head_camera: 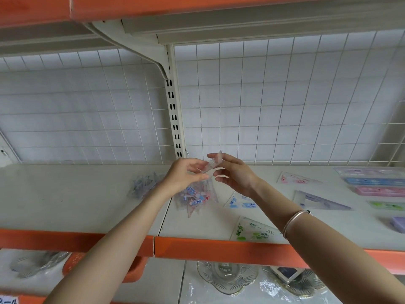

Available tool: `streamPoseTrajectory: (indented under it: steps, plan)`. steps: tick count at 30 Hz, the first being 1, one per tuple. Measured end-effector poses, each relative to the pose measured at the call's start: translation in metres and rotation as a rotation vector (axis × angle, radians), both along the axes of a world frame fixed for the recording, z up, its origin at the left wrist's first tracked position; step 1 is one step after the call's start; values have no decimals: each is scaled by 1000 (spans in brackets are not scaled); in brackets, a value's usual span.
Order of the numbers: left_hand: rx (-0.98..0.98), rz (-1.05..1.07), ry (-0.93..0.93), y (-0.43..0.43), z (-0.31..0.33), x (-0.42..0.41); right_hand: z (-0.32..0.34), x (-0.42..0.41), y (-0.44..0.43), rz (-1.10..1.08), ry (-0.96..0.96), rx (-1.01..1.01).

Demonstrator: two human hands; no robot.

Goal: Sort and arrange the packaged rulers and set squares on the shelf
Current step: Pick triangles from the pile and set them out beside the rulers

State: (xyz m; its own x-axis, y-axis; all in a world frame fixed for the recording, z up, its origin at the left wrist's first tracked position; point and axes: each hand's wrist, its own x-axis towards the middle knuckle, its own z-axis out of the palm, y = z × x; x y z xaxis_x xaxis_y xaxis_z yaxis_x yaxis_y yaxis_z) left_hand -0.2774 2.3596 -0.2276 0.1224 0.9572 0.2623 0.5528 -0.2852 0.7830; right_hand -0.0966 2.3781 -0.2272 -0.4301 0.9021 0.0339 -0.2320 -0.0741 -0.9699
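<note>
Above the cream shelf (76, 200), my left hand (186, 174) and my right hand (234, 172) both pinch a small clear packaged set square (213, 163), holding it up in the air. Below my hands lies a pile of clear set squares with red and blue print (196, 197). Further right on the shelf lie a blue-printed set square (241, 202), a green-printed one (254, 231) near the front edge, a pink one (295, 178) and a purple one (320, 200). At the far right several packaged rulers (377, 183) lie in a column.
A heap of clear packets (143, 183) sits left of my hands. A white wire grid (285, 106) backs the shelf, with a slotted upright (174, 115). The orange shelf lip (219, 246) runs along the front. Glass dishes (228, 277) stand on the shelf below.
</note>
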Motion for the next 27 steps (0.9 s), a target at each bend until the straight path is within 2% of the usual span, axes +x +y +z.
streamPoseTrajectory:
  steps: [9, 13, 18, 22, 27]
  plan:
    - [-3, 15, -71, -5, -1, 1, 0, -2, 7, -113, -62, 52]
    - [13, 16, 131, -7, -2, -13, 3, 4, 10, -165, -50, 26]
    - [-100, 12, 379, -8, -2, -27, 3, 10, 7, -206, -123, 31]
    - [-251, -42, 512, -8, -4, -32, -2, 9, 6, -224, -190, 42]
    - [-318, -78, 635, -9, -6, -35, -9, 8, 3, -243, -239, 41]
